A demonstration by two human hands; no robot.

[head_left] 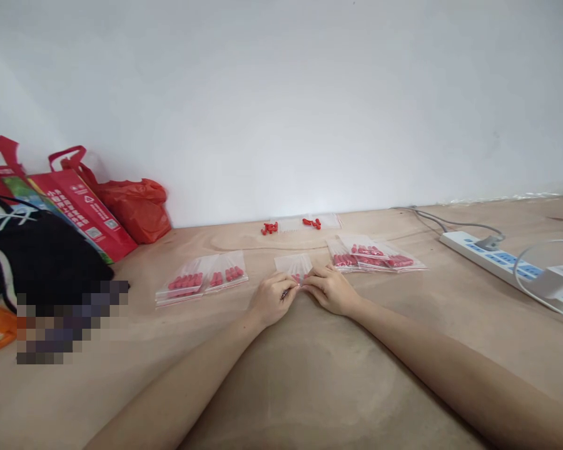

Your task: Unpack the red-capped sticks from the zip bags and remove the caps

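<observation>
My left hand (273,299) and my right hand (331,289) meet at the near edge of a small clear zip bag (293,263) lying on the wooden table. Both hands pinch that edge, their fingertips almost touching. Some red pieces show inside the bag, partly covered by my fingers. To the left lie filled zip bags (185,282) with red capsule-like pieces, and another such bag (226,275) overlaps them. On the right is a loose pile of similar filled bags (373,255). Farther back, loose red pieces (269,228) sit beside flat clear bags (289,224).
A white power strip (492,255) with plugs and cables runs along the right. Red shopping bags (82,209), a red plastic bag (136,209) and a black cloth item (51,262) crowd the left. A white wall (281,112) stands behind the table (300,387).
</observation>
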